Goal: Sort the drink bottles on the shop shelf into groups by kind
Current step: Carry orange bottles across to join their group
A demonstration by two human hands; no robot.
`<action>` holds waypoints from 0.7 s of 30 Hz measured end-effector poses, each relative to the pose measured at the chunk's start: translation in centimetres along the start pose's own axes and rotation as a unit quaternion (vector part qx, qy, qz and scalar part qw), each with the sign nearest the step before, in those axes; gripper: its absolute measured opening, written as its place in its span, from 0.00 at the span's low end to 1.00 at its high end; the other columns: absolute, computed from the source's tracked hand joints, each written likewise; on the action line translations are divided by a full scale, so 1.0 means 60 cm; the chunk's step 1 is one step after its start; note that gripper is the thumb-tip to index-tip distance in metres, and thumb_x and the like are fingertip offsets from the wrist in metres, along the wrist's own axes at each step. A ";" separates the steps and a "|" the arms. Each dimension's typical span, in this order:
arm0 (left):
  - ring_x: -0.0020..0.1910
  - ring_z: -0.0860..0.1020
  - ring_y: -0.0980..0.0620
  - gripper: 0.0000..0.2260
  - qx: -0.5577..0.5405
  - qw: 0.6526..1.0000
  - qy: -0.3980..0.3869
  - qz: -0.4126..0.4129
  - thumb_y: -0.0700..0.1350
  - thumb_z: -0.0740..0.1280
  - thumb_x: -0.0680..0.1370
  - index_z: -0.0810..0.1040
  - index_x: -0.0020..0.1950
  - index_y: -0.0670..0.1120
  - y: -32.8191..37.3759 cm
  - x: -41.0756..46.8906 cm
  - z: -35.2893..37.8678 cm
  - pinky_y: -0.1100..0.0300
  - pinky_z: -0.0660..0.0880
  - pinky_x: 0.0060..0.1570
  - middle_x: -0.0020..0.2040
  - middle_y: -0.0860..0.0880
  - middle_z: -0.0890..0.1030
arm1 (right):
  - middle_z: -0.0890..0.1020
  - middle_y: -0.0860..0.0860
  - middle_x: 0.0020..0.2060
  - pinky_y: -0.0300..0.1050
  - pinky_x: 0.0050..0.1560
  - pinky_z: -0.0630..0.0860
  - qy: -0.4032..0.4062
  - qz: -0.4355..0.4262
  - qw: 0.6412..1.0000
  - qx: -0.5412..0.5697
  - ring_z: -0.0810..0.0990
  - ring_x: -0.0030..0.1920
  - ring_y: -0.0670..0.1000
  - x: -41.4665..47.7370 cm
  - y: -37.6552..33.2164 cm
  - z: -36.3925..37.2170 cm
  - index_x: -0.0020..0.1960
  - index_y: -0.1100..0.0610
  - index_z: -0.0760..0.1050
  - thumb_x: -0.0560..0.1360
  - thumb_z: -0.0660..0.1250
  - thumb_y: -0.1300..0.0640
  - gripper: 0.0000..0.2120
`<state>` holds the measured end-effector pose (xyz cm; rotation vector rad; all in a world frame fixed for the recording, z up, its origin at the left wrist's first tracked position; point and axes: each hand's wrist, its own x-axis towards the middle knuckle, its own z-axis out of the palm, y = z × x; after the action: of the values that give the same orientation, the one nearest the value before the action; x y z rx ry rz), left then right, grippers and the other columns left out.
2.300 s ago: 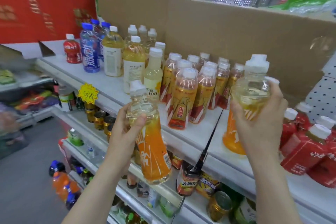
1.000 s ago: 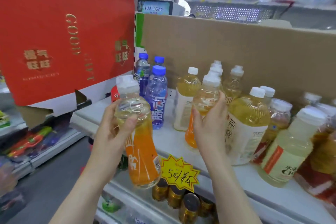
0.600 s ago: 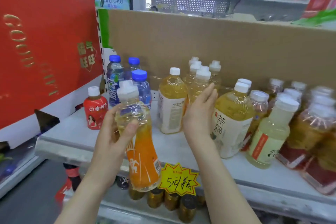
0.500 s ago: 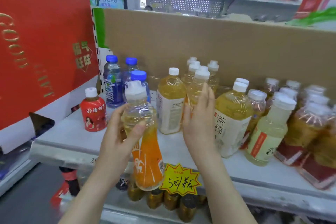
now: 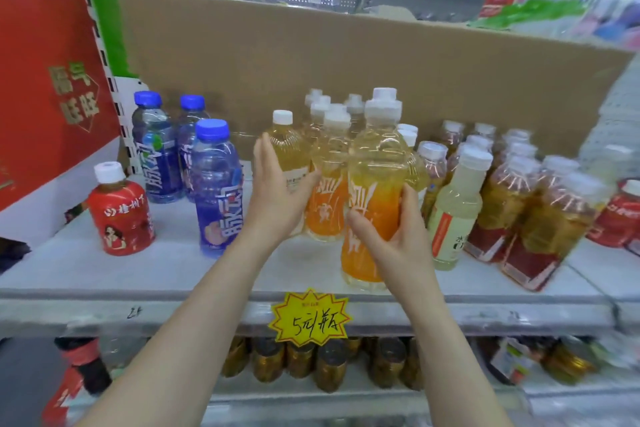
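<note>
Two orange-label drink bottles with white caps stand together at the middle of the white shelf [image 5: 104,274]. My right hand [image 5: 398,239] grips the front orange bottle [image 5: 374,191], whose base is at the shelf's front edge. My left hand [image 5: 277,191], with fingers straight, touches the left side of the second orange bottle [image 5: 327,204] just behind. More bottles of that kind [image 5: 320,104] stand further back, partly hidden.
Three blue bottles [image 5: 216,184] and a small red bottle [image 5: 119,215] stand on the left. A yellow tea bottle [image 5: 287,149] is behind my left hand. A pale bottle [image 5: 457,211] and amber bottles [image 5: 519,211] crowd the right. Cardboard [image 5: 346,55] backs the shelf.
The orange bottle that my left hand held is now in my right hand, low at the shelf front. My left hand has let go and moved onto the other orange bottle.
</note>
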<state>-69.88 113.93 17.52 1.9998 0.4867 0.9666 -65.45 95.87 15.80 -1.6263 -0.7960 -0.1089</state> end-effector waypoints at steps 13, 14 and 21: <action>0.76 0.62 0.45 0.45 0.031 0.995 0.054 -0.084 0.49 0.76 0.72 0.51 0.80 0.49 -0.063 -0.016 0.019 0.45 0.64 0.73 0.77 0.45 0.61 | 0.78 0.38 0.60 0.50 0.64 0.78 0.029 0.043 0.999 0.014 0.79 0.59 0.37 -0.026 0.034 -0.019 0.71 0.48 0.66 0.74 0.75 0.48 0.30; 0.76 0.61 0.45 0.44 0.050 0.995 0.049 -0.074 0.49 0.75 0.73 0.50 0.81 0.48 -0.055 -0.035 0.020 0.47 0.63 0.73 0.77 0.44 0.60 | 0.78 0.39 0.61 0.52 0.64 0.78 0.030 0.043 0.998 0.018 0.79 0.60 0.39 -0.024 0.034 -0.013 0.72 0.47 0.66 0.74 0.75 0.47 0.31; 0.73 0.64 0.49 0.47 0.041 0.997 0.038 -0.057 0.55 0.78 0.69 0.53 0.79 0.52 -0.037 -0.087 0.019 0.47 0.67 0.71 0.74 0.48 0.62 | 0.80 0.43 0.62 0.56 0.64 0.78 0.031 0.041 0.998 0.026 0.80 0.62 0.43 -0.021 0.042 0.017 0.72 0.47 0.66 0.67 0.73 0.37 0.37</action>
<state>-72.23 111.33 12.93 1.9900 0.6851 0.9675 -65.38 96.25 12.81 -1.5966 -0.6794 -0.0797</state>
